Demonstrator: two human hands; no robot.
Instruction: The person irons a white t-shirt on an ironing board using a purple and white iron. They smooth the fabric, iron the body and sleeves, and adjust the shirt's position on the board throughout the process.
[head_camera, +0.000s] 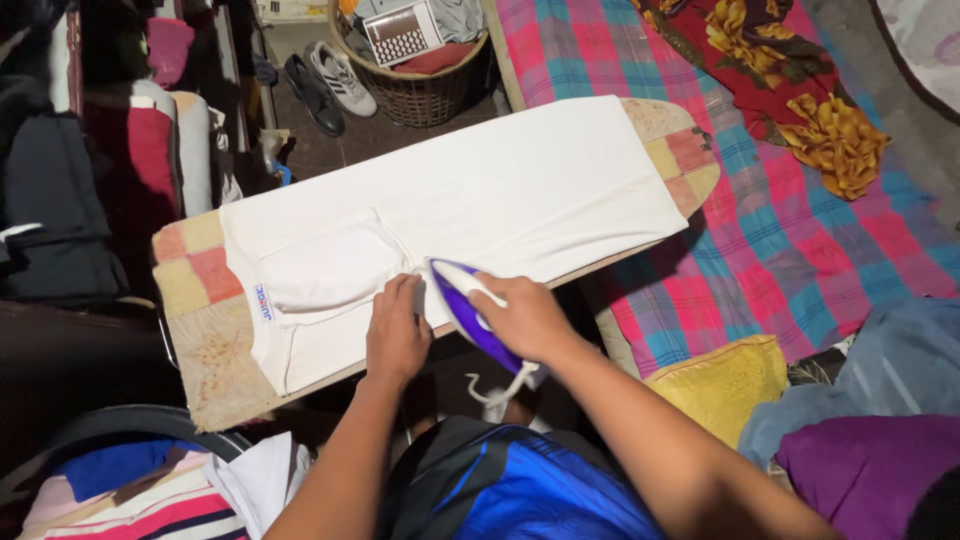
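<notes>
- Fingers (415, 300) of the left hand (397, 335) lie flat, together, on the shirt (480, 200), just at 9 o'clock of the iron (470, 310); a slip could burn them.
- The shirt lies across the board (190, 290); lingering may scorch it.
- Right hand (525, 320) is clamped on the iron's handle, wrist straight.
- Cord (500, 390) dangles at 6 o'clock; may snag.

Two bare forearms reached forward from the bottom of the view, close together. The left hand (396, 335) lay palm down, fingers together and pointing away from the body. The right hand (527, 318) was curled in a closed grip, knuckles up, wrist angled inward toward the left.
</notes>
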